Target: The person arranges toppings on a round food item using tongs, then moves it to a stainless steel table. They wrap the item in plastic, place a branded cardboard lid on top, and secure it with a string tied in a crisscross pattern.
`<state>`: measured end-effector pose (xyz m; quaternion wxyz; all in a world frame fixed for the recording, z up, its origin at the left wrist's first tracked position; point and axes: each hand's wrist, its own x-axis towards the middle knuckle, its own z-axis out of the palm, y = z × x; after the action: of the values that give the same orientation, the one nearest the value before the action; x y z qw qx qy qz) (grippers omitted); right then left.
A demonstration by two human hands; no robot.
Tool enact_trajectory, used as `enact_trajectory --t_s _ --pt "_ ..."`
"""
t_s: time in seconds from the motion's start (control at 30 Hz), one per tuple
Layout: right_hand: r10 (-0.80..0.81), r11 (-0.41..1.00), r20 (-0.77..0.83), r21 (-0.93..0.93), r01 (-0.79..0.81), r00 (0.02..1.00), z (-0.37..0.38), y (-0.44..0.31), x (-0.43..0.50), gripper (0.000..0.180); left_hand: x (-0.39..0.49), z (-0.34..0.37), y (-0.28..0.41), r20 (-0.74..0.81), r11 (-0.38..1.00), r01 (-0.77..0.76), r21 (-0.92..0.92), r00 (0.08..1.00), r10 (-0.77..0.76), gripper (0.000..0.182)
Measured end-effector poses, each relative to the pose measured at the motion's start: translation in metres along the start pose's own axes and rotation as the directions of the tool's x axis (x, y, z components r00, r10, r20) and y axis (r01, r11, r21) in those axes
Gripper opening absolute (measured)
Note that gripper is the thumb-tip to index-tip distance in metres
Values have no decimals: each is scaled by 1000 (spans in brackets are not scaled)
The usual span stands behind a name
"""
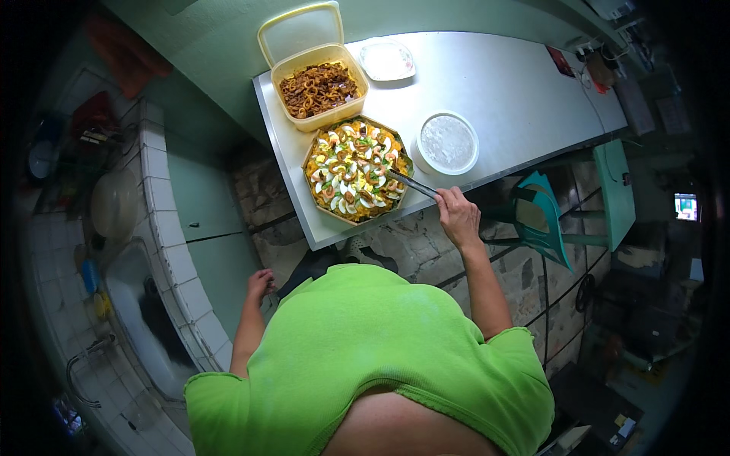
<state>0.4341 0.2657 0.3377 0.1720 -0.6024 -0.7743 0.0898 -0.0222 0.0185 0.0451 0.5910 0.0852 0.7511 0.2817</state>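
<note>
Metal tongs (415, 184) are held in my right hand (459, 215) at the table's front edge. Their tips touch or hover just over the right side of an octagonal tray of food (356, 171), topped with egg slices, brown rings and green bits. Behind that tray stands a yellowish plastic container (328, 119) of dark brown rings and pieces in sauce, its lid (302, 31) upright behind it. A round white tub (447, 142) with a frosty-looking top is right of the tray. My left hand (261, 284) hangs by my side, fingers curled, apparently holding nothing.
A small patterned plate or dish (386, 59) stands at the back of the white table (513, 80). A green plastic chair (539, 214) is at the right, by the table's front edge. To the left is a tiled counter (177, 256) with a sink (142, 319).
</note>
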Motion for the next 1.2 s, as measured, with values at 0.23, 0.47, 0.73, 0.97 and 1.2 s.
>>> enact_trajectory --t_s 0.23,0.47,0.73,0.97,1.2 --pt "81 992 -20 94 -79 996 3 11 1 18 14 10 123 -298 724 -577 379 664 685 22" --pt "91 992 26 80 -93 995 17 0 -2 18 -22 55 391 -153 185 -941 285 145 977 20" --pt "183 983 -117 55 -178 976 15 2 -17 20 -62 96 532 -110 34 -892 450 -18 994 40" --pt "225 973 -105 77 -217 969 19 -4 -23 20 -35 112 586 25 -125 -743 657 -144 989 49" --pt "338 931 -49 164 -327 940 34 8 -25 23 -10 117 605 125 -117 -637 762 -32 992 52"
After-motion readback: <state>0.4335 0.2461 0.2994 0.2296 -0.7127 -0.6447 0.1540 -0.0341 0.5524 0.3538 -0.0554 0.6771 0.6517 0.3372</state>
